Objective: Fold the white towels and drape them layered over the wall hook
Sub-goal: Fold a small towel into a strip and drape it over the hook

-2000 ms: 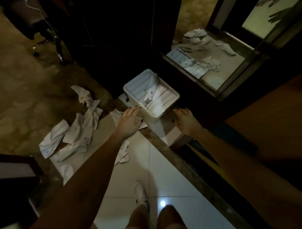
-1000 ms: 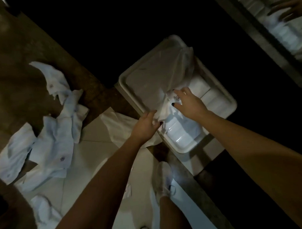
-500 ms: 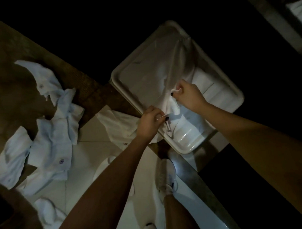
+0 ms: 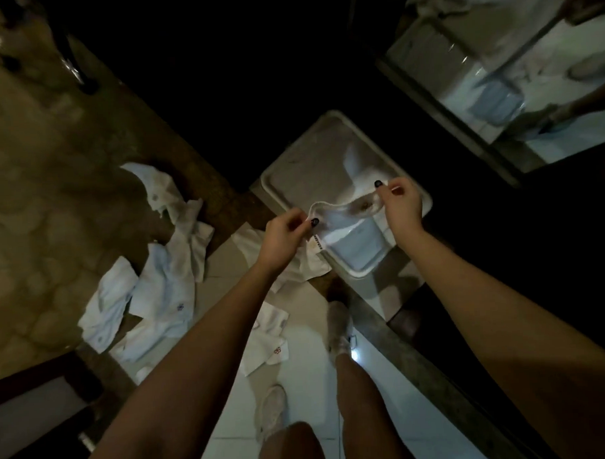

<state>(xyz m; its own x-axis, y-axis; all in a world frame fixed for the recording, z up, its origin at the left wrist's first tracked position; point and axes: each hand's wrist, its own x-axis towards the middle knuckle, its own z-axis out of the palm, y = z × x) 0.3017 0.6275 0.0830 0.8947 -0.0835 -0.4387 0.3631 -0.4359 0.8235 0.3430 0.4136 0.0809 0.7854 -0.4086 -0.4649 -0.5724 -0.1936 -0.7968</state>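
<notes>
In a dim room, the left hand [image 4: 287, 234] and right hand [image 4: 402, 202] each keep a pinching grip on a white towel [image 4: 348, 212], stretched above a white tub [image 4: 305, 160] on the tiled floor [image 4: 309, 376]. Crumpled towels [image 4: 169, 282] lie beside it, seemingly on brown carpet [image 4: 36, 204].

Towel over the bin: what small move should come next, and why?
Probably draw the hands apart and lift. The left hand and right hand each pinch the top edge of the white towel, which sags slack between them, its lower part hanging over the white bin. Tautening it should let it hang flat for folding.
</notes>
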